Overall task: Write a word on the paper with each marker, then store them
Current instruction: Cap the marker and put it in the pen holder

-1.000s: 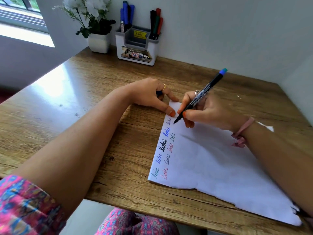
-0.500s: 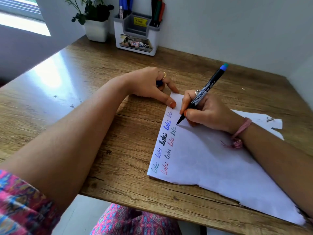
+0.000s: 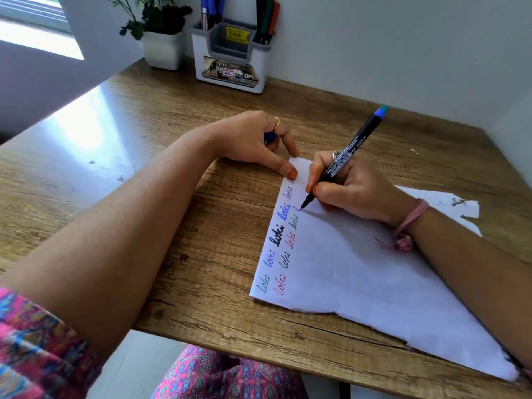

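Right hand: the right hand (image 3: 355, 194) pinches the marker (image 3: 344, 159) low on its barrel, thumb and fingers clamped round it, so the tip is steady; the heel of the hand rests on the paper (image 3: 359, 272) for support.
Marker: tilted, blue-green end up and away, tip down and touching the paper just past the last word of the second row, where a new stroke seems to be starting.
Left hand: the left hand (image 3: 253, 142) lies at the paper's far corner, one fingertip pressing the sheet, likely to keep it from sliding under the writing; its other fingers curl round a small blue thing, probably the cap (image 3: 269, 136), kept ready for closing the marker.
Paper: lies slanted on the desk (image 3: 144, 133), its left edge lined with two rows of the same word in several colours.
Holder: the holder (image 3: 230, 61) stands at the back by the wall, well apart from the paper, with other markers upright in both side pockets; this marker presumably goes there when its word is done.
Plant: a potted plant (image 3: 161, 38) sits just beside the holder.
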Demonstrator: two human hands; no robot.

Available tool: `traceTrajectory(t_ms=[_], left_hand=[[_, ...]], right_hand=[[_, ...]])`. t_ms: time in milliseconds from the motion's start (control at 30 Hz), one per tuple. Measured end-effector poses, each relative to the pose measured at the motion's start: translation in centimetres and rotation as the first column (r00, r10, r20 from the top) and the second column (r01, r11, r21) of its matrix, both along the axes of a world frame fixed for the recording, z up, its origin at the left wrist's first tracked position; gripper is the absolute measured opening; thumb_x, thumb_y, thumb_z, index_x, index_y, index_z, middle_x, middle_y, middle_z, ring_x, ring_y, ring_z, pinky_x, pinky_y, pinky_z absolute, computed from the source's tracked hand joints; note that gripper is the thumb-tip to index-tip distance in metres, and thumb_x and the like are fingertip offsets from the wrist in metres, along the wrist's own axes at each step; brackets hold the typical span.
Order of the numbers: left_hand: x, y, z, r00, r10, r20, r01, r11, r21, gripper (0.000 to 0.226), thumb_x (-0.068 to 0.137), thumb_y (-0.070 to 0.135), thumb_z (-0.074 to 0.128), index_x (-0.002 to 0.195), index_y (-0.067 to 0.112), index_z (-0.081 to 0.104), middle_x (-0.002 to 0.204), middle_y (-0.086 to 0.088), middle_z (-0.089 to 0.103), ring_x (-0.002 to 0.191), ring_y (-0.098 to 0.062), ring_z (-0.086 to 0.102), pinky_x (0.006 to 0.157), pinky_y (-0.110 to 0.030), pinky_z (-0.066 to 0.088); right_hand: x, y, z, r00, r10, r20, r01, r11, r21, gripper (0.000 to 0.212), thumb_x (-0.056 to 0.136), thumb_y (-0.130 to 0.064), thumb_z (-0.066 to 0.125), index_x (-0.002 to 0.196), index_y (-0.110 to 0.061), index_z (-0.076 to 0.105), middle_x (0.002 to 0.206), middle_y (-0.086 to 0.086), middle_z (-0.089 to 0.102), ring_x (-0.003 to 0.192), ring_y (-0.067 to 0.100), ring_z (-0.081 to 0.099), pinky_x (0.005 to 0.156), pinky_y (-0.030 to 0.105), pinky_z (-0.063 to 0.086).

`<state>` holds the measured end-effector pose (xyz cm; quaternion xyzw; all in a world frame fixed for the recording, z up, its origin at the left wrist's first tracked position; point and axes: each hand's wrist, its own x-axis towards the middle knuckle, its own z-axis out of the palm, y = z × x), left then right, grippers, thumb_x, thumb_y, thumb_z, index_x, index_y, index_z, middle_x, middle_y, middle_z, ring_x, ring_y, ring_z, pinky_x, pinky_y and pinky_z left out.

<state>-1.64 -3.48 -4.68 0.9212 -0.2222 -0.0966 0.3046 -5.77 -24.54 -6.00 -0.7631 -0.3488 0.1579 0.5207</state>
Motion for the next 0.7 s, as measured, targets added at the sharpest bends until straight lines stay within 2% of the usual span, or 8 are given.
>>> traceTrajectory(t_ms=[100, 267, 400, 567, 700], left_hand=[[-0.05, 0.03, 0.01, 1.0, 0.001, -0.003, -0.001, 1.0, -0.002, 0.04, 0.061, 0.054, 0.077, 0.095, 0.036, 0.066, 0.065, 0.011, 0.052, 0.058, -0.002, 0.046, 0.06, -0.023, 0.038], [-0.12, -0.05, 0.16, 1.0, -0.004, -0.012, 0.004, 1.0, 0.003, 0.038, 0.063, 0.051, 0.077, 0.095, 0.036, 0.065, 0.065, 0.011, 0.052, 0.059, -0.003, 0.046, 0.06, -0.023, 0.037], [-0.1, -0.04, 0.13, 1.0, -0.002, -0.015, 0.002, 1.0, 0.008, 0.039, 0.062, 0.052, 0.076, 0.096, 0.036, 0.065, 0.066, 0.01, 0.053, 0.058, -0.003, 0.047, 0.06, -0.023, 0.037], [-0.05, 0.01, 0.12, 1.0, -0.001, -0.011, 0.001, 1.0, 0.007, 0.037, 0.063, 0.051, 0.077, 0.095, 0.037, 0.065, 0.063, 0.014, 0.052, 0.055, 0.001, 0.047, 0.059, -0.021, 0.036], [0.01, 0.01, 0.0, 1.0, -0.005, -0.012, 0.005, 1.0, 0.011, 0.038, 0.062, 0.052, 0.077, 0.095, 0.038, 0.064, 0.065, 0.012, 0.054, 0.055, 0.001, 0.048, 0.059, -0.021, 0.036]], right_hand=[[0.06, 0.05, -0.08, 1.0, -0.015, 0.009, 0.015, 1.0, 0.018, 0.006, 0.068, -0.013, 0.058, 0.074, -0.016, 0.058, 0.053, -0.008, 0.056, 0.044, 0.002, 0.049, 0.047, 0.013, 0.038], [0.06, -0.08, -0.04, 1.0, -0.023, 0.019, 0.022, 1.0, 0.017, 0.007, 0.07, -0.007, 0.059, 0.073, -0.013, 0.057, 0.054, -0.008, 0.055, 0.045, 0.001, 0.047, 0.047, 0.013, 0.037], [0.03, 0.08, -0.03, 0.999, -0.017, 0.048, 0.017, 1.0, 0.005, 0.006, 0.069, -0.018, 0.057, 0.074, -0.016, 0.058, 0.057, -0.003, 0.055, 0.046, 0.004, 0.048, 0.048, 0.015, 0.038], [0.08, 0.14, -0.06, 0.998, -0.049, 0.033, 0.049, 0.999, 0.006, 0.01, 0.074, -0.001, 0.054, 0.075, -0.011, 0.055, 0.05, -0.012, 0.055, 0.043, 0.0, 0.048, 0.047, 0.01, 0.037], [0.09, 0.12, 0.02, 0.998, -0.034, 0.054, 0.034, 0.999, 0.006, 0.006, 0.068, -0.017, 0.058, 0.073, -0.014, 0.056, 0.054, -0.011, 0.055, 0.046, 0.0, 0.046, 0.048, 0.011, 0.036]])
